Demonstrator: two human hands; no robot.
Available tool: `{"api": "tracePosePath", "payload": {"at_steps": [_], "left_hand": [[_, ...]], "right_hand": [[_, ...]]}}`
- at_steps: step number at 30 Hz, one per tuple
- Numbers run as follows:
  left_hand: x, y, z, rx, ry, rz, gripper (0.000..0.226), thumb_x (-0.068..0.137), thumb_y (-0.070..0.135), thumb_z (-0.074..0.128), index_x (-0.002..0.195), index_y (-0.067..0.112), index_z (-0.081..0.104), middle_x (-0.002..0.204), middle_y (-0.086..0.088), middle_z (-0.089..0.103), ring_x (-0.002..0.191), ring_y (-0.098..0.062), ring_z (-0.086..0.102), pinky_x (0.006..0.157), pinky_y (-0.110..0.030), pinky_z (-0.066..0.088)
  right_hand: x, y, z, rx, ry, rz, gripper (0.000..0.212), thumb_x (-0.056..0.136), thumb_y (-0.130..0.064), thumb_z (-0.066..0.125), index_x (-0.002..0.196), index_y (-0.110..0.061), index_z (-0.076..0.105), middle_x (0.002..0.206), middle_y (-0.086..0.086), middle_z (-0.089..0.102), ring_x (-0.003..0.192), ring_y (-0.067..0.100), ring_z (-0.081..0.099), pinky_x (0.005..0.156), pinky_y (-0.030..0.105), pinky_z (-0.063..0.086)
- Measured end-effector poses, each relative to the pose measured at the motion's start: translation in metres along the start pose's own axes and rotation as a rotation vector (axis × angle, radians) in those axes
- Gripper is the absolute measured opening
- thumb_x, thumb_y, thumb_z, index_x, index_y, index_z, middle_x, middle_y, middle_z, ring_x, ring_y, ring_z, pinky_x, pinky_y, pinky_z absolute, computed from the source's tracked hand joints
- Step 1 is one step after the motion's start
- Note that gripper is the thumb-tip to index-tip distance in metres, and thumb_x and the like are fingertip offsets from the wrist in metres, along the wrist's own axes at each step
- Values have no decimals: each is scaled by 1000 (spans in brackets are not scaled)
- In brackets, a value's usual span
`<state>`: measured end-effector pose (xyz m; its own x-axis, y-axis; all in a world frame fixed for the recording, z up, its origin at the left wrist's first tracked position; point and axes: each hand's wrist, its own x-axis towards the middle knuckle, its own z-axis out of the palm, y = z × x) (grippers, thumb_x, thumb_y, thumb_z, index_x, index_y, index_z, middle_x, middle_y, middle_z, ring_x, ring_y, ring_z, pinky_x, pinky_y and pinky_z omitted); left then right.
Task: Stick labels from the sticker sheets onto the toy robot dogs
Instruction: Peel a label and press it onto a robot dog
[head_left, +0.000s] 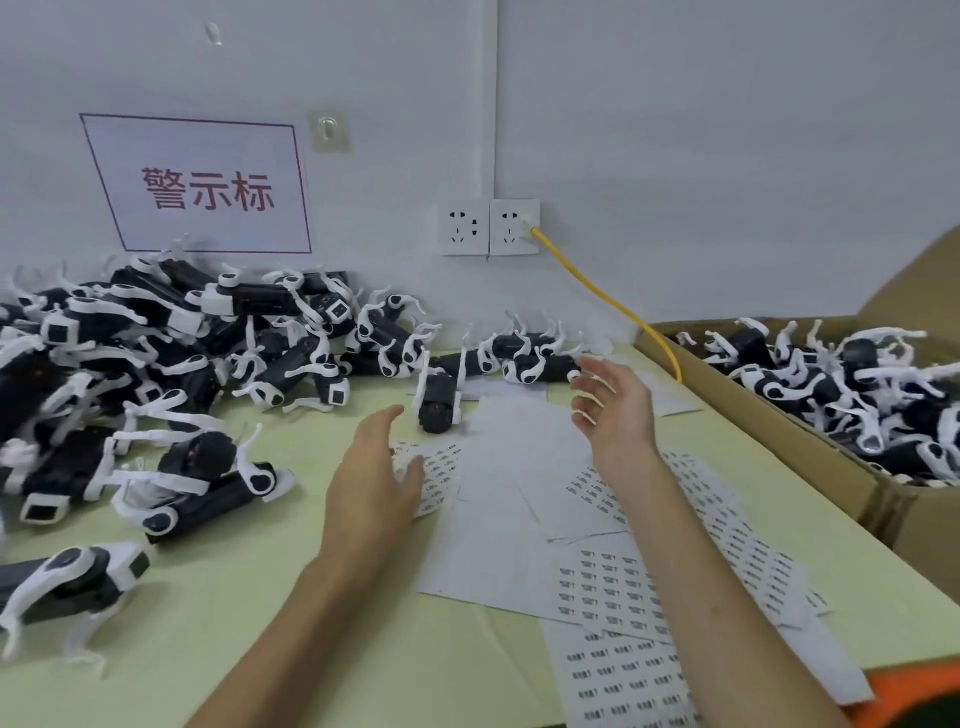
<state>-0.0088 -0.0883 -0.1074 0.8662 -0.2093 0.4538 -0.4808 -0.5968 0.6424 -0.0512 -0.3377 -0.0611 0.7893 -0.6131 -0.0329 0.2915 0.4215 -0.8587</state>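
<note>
Your green table (441, 675) carries a heap of toy robot dogs (130, 374) on its left. Overlapping sticker sheets (608, 577) cover the middle and near right, a lone dog (439, 405) lies just beyond them, and a cardboard box (779, 447) sits at the right edge

Both bare forearms enter from the lower edge. The left forearm (291, 623) rises from 7 o'clock toward 1 o'clock. The left hand (371, 483) is held nearly edge-on, its fingers (382, 423) straight and together, pointing to 1 o'clock, with the thumb (413, 470) set apart on the 3 o'clock side; its grip is empty. The right forearm (711, 582) runs from 5 o'clock toward 11 o'clock. The right hand (615, 410), at 2 o'clock of the left, has spread, loosely bent fingertips (587, 387) directed toward 10 o'clock and holds nothing. The hands do not touch.
</note>
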Motion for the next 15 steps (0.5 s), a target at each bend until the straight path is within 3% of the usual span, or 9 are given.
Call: {"api": "tracePosePath", "payload": {"at_steps": [3,5,11,15], "left_hand": [[6,4,7,268,-137,80,71,97,33,65,157,29,27,167,4,19,129,-25,52,91,-41,50],[16,8,11,352,-148,91,70,97,38,65,156,30,29,169,-3,15,127,-29,54,89,-41,50],[65,12,23,225,-92,-38,59,97,35,68,148,16,47,155,-5,41,118,-29,60,86,-40,50],[80,7,29,238,-54,18,51,97,39,68,145,28,56,140,1,52,107,-22,63,78,-34,48]], "right_hand": [[-4,7,9,-130,-46,-29,22,93,-24,59,95,-12,76,71,2,67,53,13,53,58,25,38],[-6,11,13,-185,-74,-42,20,93,-23,60,93,-11,76,72,3,67,53,13,53,55,23,39],[-11,17,18,-254,-142,-65,22,93,-24,61,88,-12,78,70,3,66,52,13,53,51,21,39],[-11,20,20,-267,-153,-53,23,95,-23,59,89,-10,76,68,3,66,52,13,52,51,22,39]]}}
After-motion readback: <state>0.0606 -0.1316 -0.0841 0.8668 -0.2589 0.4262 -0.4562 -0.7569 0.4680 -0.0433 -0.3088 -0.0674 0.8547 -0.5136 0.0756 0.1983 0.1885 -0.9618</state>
